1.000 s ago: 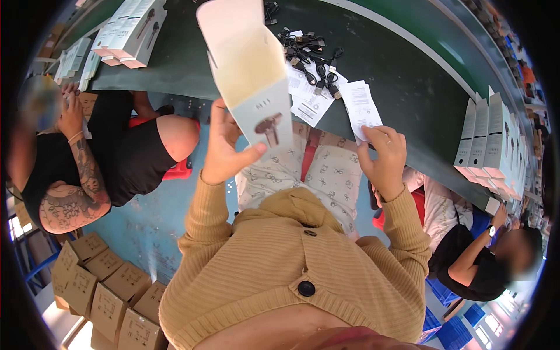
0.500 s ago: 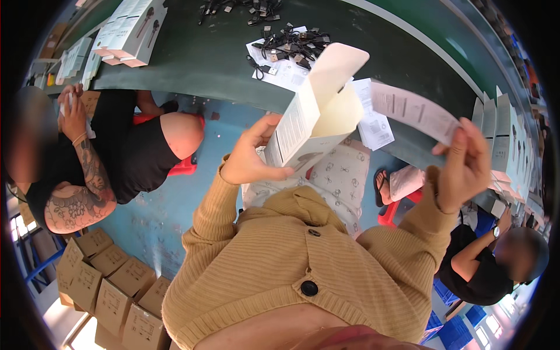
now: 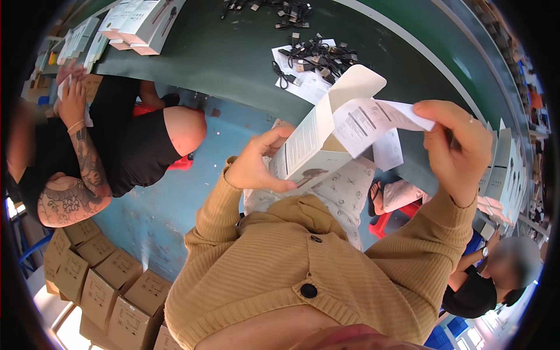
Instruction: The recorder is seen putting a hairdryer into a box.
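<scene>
My left hand [image 3: 261, 161] is closed around the lower side of a white carton [image 3: 303, 140], which is tilted with its top flap [image 3: 360, 83] standing up. Between the thumb and fingers of my right hand [image 3: 457, 137] is the end of a printed paper leaflet [image 3: 367, 121]. The leaflet's other end lies across the carton's open mouth and hides most of the inside. Past the carton, another printed sheet [image 3: 388, 150] hangs at the table edge. Short black USB cables [image 3: 321, 58] lie heaped on white sheets on the table.
The dark green table [image 3: 221, 64] runs across in front of me. White cartons [image 3: 140, 26] are stacked at its left, and more cartons [image 3: 504, 169] stand at the right. Brown cardboard boxes [image 3: 116, 291] are piled at lower left. One person [image 3: 87, 151] sits at left, another [image 3: 484, 280] at right.
My right hand has brought the leaflet left and over the carton's mouth; its far end now meets the opening. The carton has shifted slightly right and down in view, still in my left hand.
</scene>
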The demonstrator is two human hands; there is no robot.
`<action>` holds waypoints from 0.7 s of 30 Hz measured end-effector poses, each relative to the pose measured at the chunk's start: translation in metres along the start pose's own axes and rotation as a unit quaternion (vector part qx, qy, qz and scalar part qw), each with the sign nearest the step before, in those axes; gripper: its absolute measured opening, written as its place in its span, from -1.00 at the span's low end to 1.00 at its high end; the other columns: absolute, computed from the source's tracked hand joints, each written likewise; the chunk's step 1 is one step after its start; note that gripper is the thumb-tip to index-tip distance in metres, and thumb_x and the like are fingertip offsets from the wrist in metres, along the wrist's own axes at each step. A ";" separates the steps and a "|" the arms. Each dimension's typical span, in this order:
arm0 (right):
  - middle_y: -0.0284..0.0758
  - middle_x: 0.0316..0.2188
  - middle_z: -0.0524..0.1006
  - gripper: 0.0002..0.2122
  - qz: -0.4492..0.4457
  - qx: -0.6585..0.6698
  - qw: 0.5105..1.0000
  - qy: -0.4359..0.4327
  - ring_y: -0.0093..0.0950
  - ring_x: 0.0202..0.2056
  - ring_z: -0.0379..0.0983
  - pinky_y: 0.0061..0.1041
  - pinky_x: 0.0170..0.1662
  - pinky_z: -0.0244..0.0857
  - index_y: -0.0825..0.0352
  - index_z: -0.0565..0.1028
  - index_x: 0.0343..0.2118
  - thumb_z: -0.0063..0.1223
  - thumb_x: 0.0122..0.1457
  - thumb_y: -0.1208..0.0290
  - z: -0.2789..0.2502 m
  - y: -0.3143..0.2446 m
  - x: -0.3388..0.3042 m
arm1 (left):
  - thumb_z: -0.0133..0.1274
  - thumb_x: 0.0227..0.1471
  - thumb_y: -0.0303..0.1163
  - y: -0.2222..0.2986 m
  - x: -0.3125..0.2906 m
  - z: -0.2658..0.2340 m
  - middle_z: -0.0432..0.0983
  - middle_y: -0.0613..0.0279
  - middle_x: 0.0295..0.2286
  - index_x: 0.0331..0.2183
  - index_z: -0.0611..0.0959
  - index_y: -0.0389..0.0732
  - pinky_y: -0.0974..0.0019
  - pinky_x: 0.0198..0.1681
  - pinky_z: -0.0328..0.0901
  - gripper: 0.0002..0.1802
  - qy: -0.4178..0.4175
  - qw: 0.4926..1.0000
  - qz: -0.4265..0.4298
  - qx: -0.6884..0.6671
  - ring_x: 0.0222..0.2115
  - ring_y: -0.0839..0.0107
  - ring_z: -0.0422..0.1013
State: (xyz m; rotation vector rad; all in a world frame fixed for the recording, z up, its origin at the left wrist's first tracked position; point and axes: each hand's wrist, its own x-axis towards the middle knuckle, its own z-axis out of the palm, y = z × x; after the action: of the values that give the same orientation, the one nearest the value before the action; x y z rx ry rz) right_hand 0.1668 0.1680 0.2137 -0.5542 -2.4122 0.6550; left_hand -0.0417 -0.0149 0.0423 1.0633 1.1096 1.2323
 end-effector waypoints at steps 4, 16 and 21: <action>-0.26 -0.51 0.55 -0.80 -0.147 -0.019 0.984 -0.098 -0.35 -0.51 0.51 -0.56 -0.50 0.36 0.30 0.55 -0.40 0.05 -0.11 0.71 0.028 0.003 0.026 | 0.42 -0.47 -0.37 -0.005 0.003 -0.001 0.44 0.25 -0.16 0.01 0.36 -0.25 0.36 -0.02 0.21 -0.08 -0.010 0.998 -0.002 -0.058 -0.12 0.50 0.36; -0.29 -0.50 0.56 -0.80 -0.101 0.019 0.987 -0.126 -0.46 -0.54 0.49 -0.64 -0.48 0.34 0.35 0.56 -0.41 0.00 -0.08 0.74 0.042 0.001 0.072 | 0.41 -0.45 -0.39 -0.017 0.009 -0.029 0.43 0.26 -0.14 0.00 0.35 -0.27 0.34 0.01 0.19 -0.10 0.016 0.994 0.021 -0.105 -0.11 0.46 0.37; -0.29 -0.36 0.54 -0.73 -0.063 0.061 0.953 -0.290 -0.42 -0.62 0.36 -0.59 -0.55 0.23 0.22 0.55 -0.18 0.18 0.00 0.38 0.061 -0.001 0.087 | 0.41 -0.44 -0.38 -0.017 0.009 -0.033 0.42 0.21 -0.12 0.01 0.33 -0.27 0.34 0.02 0.20 -0.09 -0.001 0.996 0.003 -0.088 -0.09 0.45 0.36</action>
State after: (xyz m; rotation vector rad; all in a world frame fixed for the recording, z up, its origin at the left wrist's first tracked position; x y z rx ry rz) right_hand 0.0637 0.1927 0.2070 -0.1609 -2.8852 1.0123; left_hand -0.0714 -0.0064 0.0202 0.9353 0.9775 1.3085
